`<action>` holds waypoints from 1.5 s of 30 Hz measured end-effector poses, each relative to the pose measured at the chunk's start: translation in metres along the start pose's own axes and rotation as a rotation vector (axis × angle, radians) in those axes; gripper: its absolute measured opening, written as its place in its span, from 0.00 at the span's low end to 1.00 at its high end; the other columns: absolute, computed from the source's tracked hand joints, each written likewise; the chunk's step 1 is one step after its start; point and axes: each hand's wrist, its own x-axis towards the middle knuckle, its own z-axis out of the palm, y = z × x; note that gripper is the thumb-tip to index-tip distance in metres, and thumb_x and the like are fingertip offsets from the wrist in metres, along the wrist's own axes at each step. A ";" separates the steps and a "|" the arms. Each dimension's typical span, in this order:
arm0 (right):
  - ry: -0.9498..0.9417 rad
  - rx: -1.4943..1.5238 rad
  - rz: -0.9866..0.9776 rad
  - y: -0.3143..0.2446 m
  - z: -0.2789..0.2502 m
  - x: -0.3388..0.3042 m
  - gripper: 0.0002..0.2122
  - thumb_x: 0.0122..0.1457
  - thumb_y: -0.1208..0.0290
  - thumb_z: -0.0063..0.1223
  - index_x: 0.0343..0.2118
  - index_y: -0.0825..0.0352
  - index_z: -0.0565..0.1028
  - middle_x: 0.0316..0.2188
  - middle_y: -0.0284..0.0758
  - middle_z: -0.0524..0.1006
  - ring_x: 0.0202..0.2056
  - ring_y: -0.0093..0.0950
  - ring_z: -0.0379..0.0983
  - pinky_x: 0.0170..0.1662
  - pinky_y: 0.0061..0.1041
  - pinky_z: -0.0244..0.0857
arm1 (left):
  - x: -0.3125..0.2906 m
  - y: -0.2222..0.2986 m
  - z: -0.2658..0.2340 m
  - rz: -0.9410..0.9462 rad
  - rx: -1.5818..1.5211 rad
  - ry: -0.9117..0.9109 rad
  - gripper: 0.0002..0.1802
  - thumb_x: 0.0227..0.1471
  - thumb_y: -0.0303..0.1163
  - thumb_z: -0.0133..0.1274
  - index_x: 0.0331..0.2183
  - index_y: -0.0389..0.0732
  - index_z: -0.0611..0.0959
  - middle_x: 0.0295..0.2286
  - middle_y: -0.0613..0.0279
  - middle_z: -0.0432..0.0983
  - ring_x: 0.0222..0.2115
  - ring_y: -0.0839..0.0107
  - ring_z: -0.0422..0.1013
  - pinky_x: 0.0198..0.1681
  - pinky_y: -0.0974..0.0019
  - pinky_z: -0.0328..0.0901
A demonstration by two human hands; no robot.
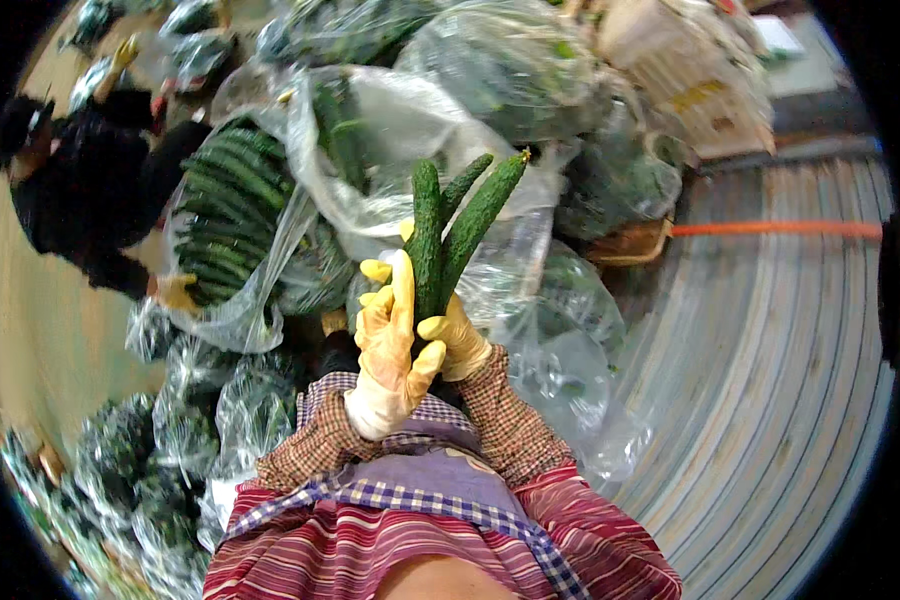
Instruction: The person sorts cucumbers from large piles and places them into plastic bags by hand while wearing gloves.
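Both hands, in yellow rubber gloves, are wrapped around the lower ends of a small bunch of long, dark green, bumpy-skinned cucumbers [450,235], which stand upright in front of the person's chest and fan apart toward their tips. The left hand [390,345] closes on the bunch from the left with fingers stretched up along the stems; the right hand [455,335] grips from the right, its thumb curled across the front. There seem to be three cucumbers, though the overlap makes the count uncertain.

These look firm and stiff, fairly light each, with a prickly skin that gives the gloves good purchase; the slim tips could snap or bruise if bent, so the sound hold is low on the thick part, as here.

Behind the bunch lies an open clear plastic bag [390,130] with more cucumbers, and beside it a fuller clear bag of stacked cucumbers [235,215]. Further bagged greens [140,450] lie at lower left. A person in black clothing [90,190] works at the far left.
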 end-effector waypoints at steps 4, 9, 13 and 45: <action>-0.094 0.004 -0.170 -0.044 0.009 -0.052 0.55 0.34 0.65 0.71 0.63 0.63 0.42 0.51 0.44 0.68 0.46 0.34 0.70 0.51 0.35 0.64 | -0.001 0.057 0.003 0.308 -0.099 -0.118 0.39 0.49 0.44 0.49 0.57 0.32 0.60 0.41 0.50 0.66 0.40 0.56 0.63 0.46 0.58 0.57; -0.107 -0.203 -0.441 -0.074 0.012 -0.108 0.54 0.32 0.68 0.71 0.63 0.68 0.45 0.48 0.39 0.70 0.48 0.29 0.68 0.53 0.30 0.59 | -0.011 0.089 0.002 0.446 -0.315 -0.184 0.25 0.55 0.36 0.43 0.51 0.32 0.70 0.46 0.46 0.66 0.42 0.58 0.68 0.49 0.59 0.60; -0.056 -0.245 -0.565 -0.088 0.010 -0.157 0.54 0.31 0.71 0.72 0.62 0.69 0.47 0.47 0.35 0.71 0.45 0.28 0.69 0.50 0.28 0.62 | -0.018 0.106 0.026 0.483 -0.614 -0.206 0.19 0.57 0.30 0.40 0.49 0.33 0.71 0.48 0.48 0.66 0.34 0.67 0.72 0.35 0.70 0.66; 0.490 -1.690 0.235 -0.093 -0.222 -0.230 0.30 0.51 0.65 0.59 0.56 0.64 0.63 0.56 0.41 0.63 0.58 0.34 0.58 0.59 0.25 0.51 | 0.007 0.045 0.076 -0.553 -0.865 -0.548 0.19 0.53 0.30 0.48 0.48 0.35 0.71 0.21 0.62 0.72 0.16 0.76 0.65 0.20 0.74 0.61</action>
